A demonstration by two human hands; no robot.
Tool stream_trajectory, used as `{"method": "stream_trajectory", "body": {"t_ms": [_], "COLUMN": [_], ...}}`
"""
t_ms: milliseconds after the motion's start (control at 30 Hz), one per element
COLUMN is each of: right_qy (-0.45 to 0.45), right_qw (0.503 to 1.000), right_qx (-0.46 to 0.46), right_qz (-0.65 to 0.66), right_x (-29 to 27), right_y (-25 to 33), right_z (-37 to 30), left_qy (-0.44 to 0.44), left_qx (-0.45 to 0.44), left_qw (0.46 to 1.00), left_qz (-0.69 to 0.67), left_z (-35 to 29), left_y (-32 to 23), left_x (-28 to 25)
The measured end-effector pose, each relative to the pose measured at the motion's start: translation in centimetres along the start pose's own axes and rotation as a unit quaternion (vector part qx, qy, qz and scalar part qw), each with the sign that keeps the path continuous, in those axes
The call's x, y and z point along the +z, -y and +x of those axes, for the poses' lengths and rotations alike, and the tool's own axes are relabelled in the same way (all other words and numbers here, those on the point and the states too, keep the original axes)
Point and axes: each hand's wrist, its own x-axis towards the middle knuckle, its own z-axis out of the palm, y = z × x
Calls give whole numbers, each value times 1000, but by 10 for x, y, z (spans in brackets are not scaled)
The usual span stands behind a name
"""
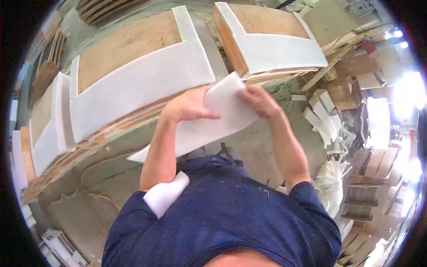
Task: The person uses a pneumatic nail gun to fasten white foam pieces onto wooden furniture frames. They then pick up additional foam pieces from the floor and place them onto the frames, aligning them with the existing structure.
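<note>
Both my hands hold a long white foam sheet (229,104) in front of my body, short of the padded wooden frames. My left hand (189,106) grips its left edge with the thumb lying across the top face; the other fingers are partly hidden. At the far right edge, my right hand (261,100) pinches the same sheet, a little blurred. The sheet's pointed end runs out to the lower left, passing behind my left forearm. A second, curled piece of white foam (167,193) is tucked between my left arm and my body.
Ahead stand a large wooden frame (129,51) edged with white foam, a similar frame (271,20) to its right, and a smaller one (42,127) at the left. White foam strips (322,116) and a stringy white bundle (331,184) lie on the right. A cord (95,194) trails across the floor.
</note>
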Motion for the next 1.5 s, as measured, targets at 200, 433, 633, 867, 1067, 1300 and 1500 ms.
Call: {"method": "stream_trajectory", "body": {"t_ms": [200, 433, 633, 867, 1067, 1300, 1500], "right_qy": [80, 99, 90, 109, 61, -37, -11], "right_qw": [984, 923, 873, 929, 950, 895, 906], "right_qx": [-134, -237, -368, -306, -263, -283, -281], "right_qz": [-83, -288, -308, -179, -157, -342, -316], "right_x": [-92, -141, -165, -158, -132, -104, -82], "right_y": [-1, 90, 109, 110, 102, 99, 110], "right_z": [80, 219, 354, 476, 564, 640, 639], "left_qy": [51, -108, -327, -417, -511, -531, -546], "left_qx": [-199, -311, -394, -424, -428, -454, -469], "left_qw": [963, 929, 853, 804, 745, 715, 694], "left_qz": [-172, -170, -101, -12, -30, -9, -21], "left_z": [8, 28, 111, 184, 221, 237, 243], "left_y": [30, 49, -2, 28, 45, 54, 60], "left_x": [9, 75, 138, 156, 160, 148, 150]}}
